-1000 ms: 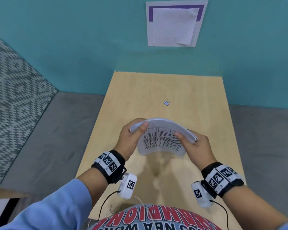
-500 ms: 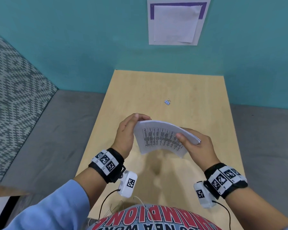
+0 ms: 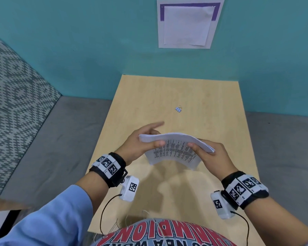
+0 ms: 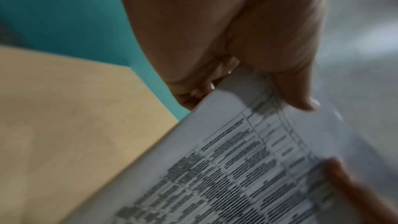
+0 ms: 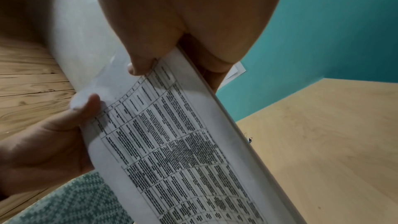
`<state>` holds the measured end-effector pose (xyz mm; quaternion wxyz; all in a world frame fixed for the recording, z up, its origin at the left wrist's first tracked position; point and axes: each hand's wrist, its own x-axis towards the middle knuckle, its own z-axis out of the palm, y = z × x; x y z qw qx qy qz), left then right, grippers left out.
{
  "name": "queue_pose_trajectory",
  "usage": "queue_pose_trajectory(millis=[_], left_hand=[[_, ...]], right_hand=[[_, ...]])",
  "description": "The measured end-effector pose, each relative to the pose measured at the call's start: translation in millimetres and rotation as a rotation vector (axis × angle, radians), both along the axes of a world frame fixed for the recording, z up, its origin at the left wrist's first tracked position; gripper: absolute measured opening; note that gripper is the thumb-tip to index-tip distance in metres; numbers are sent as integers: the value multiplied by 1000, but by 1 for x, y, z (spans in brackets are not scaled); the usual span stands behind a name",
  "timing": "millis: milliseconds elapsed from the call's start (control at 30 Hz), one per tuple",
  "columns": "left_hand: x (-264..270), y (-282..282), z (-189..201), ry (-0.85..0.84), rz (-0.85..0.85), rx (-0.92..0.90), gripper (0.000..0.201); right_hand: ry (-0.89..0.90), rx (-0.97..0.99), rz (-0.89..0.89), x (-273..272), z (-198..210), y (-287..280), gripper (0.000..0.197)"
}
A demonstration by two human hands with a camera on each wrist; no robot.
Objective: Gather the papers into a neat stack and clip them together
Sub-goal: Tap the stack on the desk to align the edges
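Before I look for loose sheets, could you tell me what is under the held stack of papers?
Under the papers, only bare table and shadow show. The binder clip lies farther back. The fingers beneath are mostly hidden.

Both forearms reach forward with a band on each wrist. The left hand (image 3: 140, 144) pinches the papers (image 3: 174, 150) with its thumb on top, index finger straight. The right hand (image 3: 212, 155) grips the other end.

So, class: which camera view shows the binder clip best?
The head view: the binder clip lies whole on the bare table, beyond the papers. The right wrist view catches only a tiny dark sliver of it past the papers' edge. The left wrist view does not show it.
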<state>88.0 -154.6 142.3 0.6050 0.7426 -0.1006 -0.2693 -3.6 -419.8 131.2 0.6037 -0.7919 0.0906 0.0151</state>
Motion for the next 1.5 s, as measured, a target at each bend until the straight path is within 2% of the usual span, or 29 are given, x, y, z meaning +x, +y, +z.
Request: queue_pose_trajectory(millis=[67,100,267,367,400,500,567,600,667,700,800,867,900,967,1000,1067,1167,1267,1367,1433,1500], left_hand=[[-1,-3,2,-71,-20,97,22],[-1,-3,1,-101,-2,126,19],[2,-6,-1,-144,66,128,60],[10,-8,4,-132,10,95,59],[13,-9,8,-127,0,89,57],[24,-11,18,-104,17,95,42],[30,-12,19,-43,43,88,24],[31,-12,19,-11,54,65,21],[28,-11,12,59,50,9,29],[24,-10,8,101,19,5,34],[4,-5,-10,184,-85,79,43],[-7,0,-22,221,-83,96,46],[-11,3,-27,229,-68,99,46],[-15,7,-31,229,-45,97,45],[-16,8,-33,237,-36,81,47],[-18,10,-35,257,-1,22,48],[-21,7,-35,282,57,-60,43],[-24,1,-36,313,89,-112,45],[-26,-2,-38,322,149,-128,50],[-26,-2,-39,306,165,-114,54],[-25,-1,-39,299,170,-104,49]], right_hand=[[6,-10,14,-1,0,-1,9],[9,-23,21,-1,0,-2,10],[8,-87,60,1,5,-6,12],[-10,-76,43,8,8,-12,15],[-15,-42,34,11,8,-15,22],[-34,73,47,19,12,-20,72],[-36,105,40,24,14,-22,81],[-29,133,18,26,16,-22,76],[-20,196,-90,31,20,-24,54],[-18,236,-154,34,23,-24,49],[-24,325,-282,42,29,-29,61],[-3,340,-299,44,29,-30,66],[12,364,-312,45,26,-31,62],[68,469,-315,44,22,-32,36],[107,539,-278,41,21,-31,30],[218,640,-168,32,15,-27,37],[366,630,-50,15,-1,-16,46],[375,615,-42,7,-11,0,57],[332,568,-86,5,-11,7,44],[326,566,-92,5,-10,6,47],[319,600,-110,4,-9,2,45]])
